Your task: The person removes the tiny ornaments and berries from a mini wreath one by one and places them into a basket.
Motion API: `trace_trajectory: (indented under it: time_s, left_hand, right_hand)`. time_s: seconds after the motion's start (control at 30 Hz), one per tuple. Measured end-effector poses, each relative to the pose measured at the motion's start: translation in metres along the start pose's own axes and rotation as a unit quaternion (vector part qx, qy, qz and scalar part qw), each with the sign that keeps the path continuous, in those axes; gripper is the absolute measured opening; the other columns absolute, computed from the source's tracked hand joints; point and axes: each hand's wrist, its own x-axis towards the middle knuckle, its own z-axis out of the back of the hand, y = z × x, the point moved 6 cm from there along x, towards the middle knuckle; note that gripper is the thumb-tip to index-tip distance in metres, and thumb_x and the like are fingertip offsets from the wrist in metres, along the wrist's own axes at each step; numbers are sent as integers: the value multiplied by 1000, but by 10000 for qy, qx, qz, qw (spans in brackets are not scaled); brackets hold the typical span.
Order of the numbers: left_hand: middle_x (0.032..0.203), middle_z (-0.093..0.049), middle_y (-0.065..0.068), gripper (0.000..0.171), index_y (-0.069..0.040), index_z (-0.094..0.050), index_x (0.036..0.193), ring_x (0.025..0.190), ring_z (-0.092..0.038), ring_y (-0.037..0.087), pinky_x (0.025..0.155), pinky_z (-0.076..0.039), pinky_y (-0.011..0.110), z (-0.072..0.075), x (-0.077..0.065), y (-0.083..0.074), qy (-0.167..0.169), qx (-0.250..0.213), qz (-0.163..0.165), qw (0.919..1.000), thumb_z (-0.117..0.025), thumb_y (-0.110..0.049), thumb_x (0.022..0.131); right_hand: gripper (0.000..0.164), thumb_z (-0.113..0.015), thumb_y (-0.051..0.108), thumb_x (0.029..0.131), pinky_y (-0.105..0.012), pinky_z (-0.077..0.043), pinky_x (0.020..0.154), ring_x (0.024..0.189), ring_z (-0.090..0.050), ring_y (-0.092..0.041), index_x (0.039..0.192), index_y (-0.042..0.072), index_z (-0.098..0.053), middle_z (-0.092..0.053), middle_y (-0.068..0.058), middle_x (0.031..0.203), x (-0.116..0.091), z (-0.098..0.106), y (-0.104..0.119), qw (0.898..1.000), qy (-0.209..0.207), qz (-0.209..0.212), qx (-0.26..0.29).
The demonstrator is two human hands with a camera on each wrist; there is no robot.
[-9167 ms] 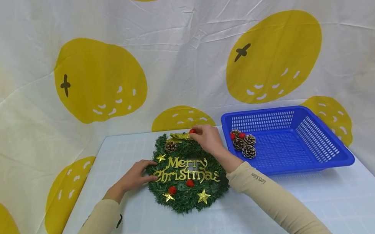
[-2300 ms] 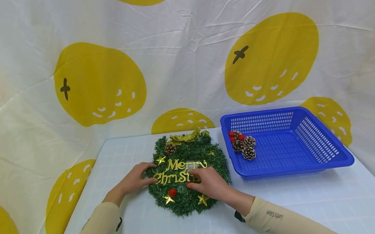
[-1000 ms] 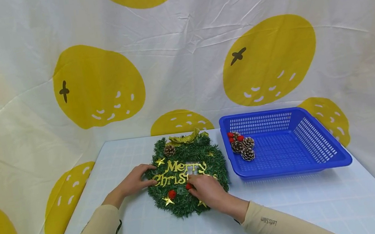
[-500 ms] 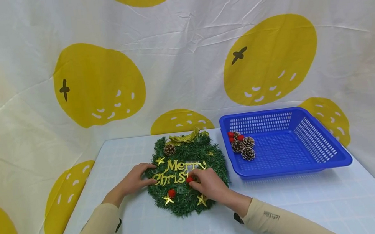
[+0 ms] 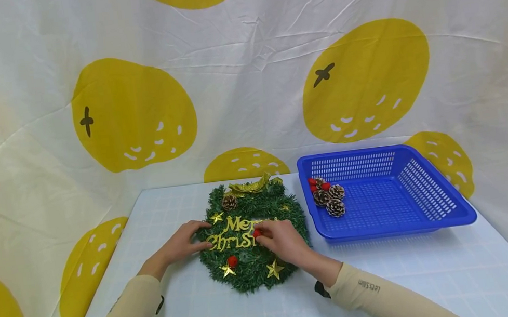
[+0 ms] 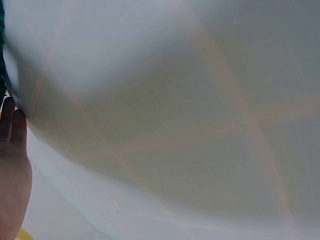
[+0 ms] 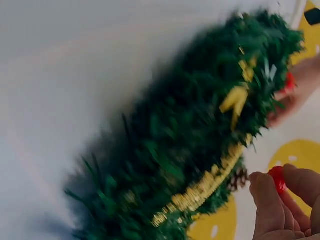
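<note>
A green tinsel wreath (image 5: 253,279) lies on the table, with gold "Merry Christmas" lettering (image 5: 230,241) across its middle. Between thumb and fingertips my right hand (image 5: 284,236) pinches a small red ball ornament (image 5: 257,233), held over the lettering and hiding its right part. The right wrist view shows the same red ball (image 7: 278,179) in the pinch. My left hand (image 5: 183,241) rests at the wreath's left edge, thumb and fingers spread. Another red ball (image 5: 232,261) sits low on the wreath near gold stars (image 5: 274,269). A pinecone (image 5: 229,202) and gold ribbon (image 5: 250,186) are at the top.
Right of the wreath stands a blue plastic basket (image 5: 398,228). Several pinecones (image 5: 335,208) and red balls (image 5: 326,186) lie in its left corner. Behind the table (image 5: 196,311) hangs a white curtain (image 5: 247,96) with yellow fruit prints.
My right hand has gone from the wreath's top to its lower middle and lifted the right-hand red ball off. The basket holds one more red ball than before. My left hand stays put.
</note>
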Motion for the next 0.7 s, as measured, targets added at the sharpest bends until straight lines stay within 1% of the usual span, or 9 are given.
trace_trajectory:
  time_s: [0.13, 0.23, 0.4, 0.53, 0.6, 0.7]
  left_hand:
    - [133, -54, 19, 57, -4, -55, 133, 126, -45, 42, 104, -35, 60, 0, 0, 0, 20, -32, 5, 10000, -71, -37, 90]
    - [133, -54, 19, 57, -3, -56, 133, 127, -45, 42, 105, -35, 59, -1, 0, 0, 40, -58, 44, 10000, -72, -37, 89]
    - [133, -54, 19, 57, -3, -55, 133, 127, -45, 42, 105, -35, 59, -1, 0, 0, 22, -69, 21, 10000, -72, -36, 90]
    - [133, -54, 19, 57, -4, -55, 133, 127, -45, 41, 105, -36, 58, -1, 0, 2, 19, -51, 13, 10000, -71, -37, 90]
    - [134, -54, 17, 57, -6, -55, 134, 127, -45, 40, 106, -36, 57, -2, 1, 3, 25, -78, 46, 10000, -71, -38, 90]
    - [133, -54, 18, 57, -6, -55, 134, 127, -45, 41, 105, -36, 58, -2, 1, 3, 16, -47, 2, 10000, -71, -39, 90]
  right_hand:
    - [30, -66, 13, 94, -33, -58, 77, 94, -71, -21, 120, -1, -66, -72, -11, 106, 7, 11, 4, 9993, -43, -261, 268]
    - [28, -67, 16, 94, -36, -58, 80, 97, -70, -22, 117, 0, -66, -72, -11, 107, 12, 22, 7, 9981, -193, -389, 426]
    - [24, -70, 20, 92, -36, -57, 81, 99, -69, -22, 111, 6, -64, -72, -9, 104, 25, 40, 12, 9954, -512, -575, 574]
    - [28, -70, 17, 93, -36, -56, 85, 104, -68, -24, 117, 5, -63, -69, -11, 111, 37, 54, 15, 9923, -651, -657, 818]
    - [32, -68, 17, 94, -36, -56, 87, 106, -67, -26, 123, 5, -62, -68, -13, 116, 42, 61, 16, 9920, -688, -646, 837]
    - [35, -68, 19, 94, -36, -56, 86, 106, -67, -25, 126, 5, -63, -68, -12, 117, 48, 72, 13, 9922, -765, -658, 731]
